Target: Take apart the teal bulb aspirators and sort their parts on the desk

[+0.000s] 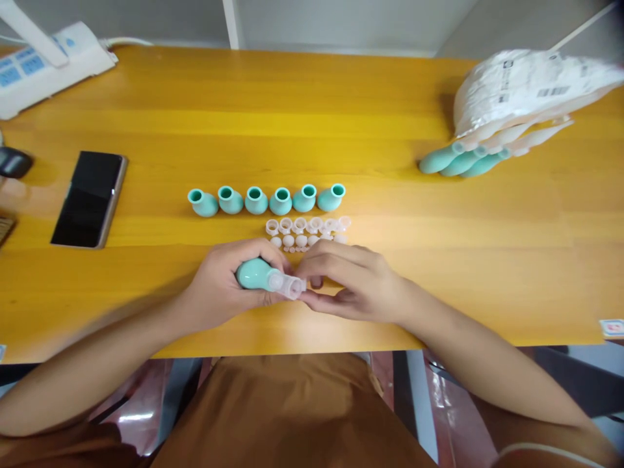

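Note:
My left hand [214, 286] wraps around a teal squeeze bulb [254, 273] held on its side, a little above the table. A clear plastic fitting [287, 284] sits in the bulb's neck and points right. At its far end, the thumb and bent fingers of my right hand [353, 283] pinch the rim; whether a smaller piece is between the fingertips is hidden. Just beyond my hands lie a row of clear plastic rings [300, 225], white round pieces [288, 241] and tiny pinkish pieces [292, 249]. Behind these stands a row of teal bulbs [256, 201], mouths up.
Several teal bulbs with clear tips [458, 162] lie at the right against a white plastic bag [517, 91]. On the left are a phone [90, 199], a black mouse [14, 162] and a white power strip [53, 68]. The wooden table [292, 117] meets a grey partition [341, 26].

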`<action>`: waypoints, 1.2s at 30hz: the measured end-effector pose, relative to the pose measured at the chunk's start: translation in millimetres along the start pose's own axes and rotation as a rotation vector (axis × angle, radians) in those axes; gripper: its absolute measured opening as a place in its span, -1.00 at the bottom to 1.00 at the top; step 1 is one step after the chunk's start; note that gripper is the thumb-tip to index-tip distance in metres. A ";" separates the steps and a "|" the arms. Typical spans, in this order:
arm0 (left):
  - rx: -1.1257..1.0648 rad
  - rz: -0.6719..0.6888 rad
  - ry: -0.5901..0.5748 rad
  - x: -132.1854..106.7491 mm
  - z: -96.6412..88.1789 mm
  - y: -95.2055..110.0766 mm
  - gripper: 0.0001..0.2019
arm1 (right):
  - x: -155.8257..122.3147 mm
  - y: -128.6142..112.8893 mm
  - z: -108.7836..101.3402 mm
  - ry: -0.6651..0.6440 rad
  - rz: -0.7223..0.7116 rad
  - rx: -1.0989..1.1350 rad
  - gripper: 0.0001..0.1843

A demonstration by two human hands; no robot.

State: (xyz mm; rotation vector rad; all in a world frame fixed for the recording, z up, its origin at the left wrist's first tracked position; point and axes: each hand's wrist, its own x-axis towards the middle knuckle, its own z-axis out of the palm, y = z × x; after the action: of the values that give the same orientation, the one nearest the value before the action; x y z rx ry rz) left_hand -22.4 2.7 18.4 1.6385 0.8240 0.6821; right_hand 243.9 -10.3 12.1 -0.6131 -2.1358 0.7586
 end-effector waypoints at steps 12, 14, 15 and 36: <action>0.038 0.034 0.061 1.8 -0.9 4.2 -0.66 | -0.5 32.1 -66.2 0.422 0.358 -0.164 -0.88; 0.038 0.035 0.062 1.4 -0.9 3.6 -0.67 | -3.9 37.1 -78.7 0.230 0.387 -0.292 -0.86; 0.037 0.035 0.061 1.2 -1.0 3.2 -0.67 | -5.8 38.7 -84.3 0.141 0.383 -0.340 -0.85; 0.108 0.007 0.025 1.5 -1.1 0.1 -0.73 | -13.9 35.6 -97.1 -0.398 0.617 -0.208 -0.71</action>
State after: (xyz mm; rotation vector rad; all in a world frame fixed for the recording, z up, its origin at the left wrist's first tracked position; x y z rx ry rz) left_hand -22.4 4.6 18.7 1.7332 0.8866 0.6738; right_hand 335.0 36.6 31.5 -1.3673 -2.4244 1.0593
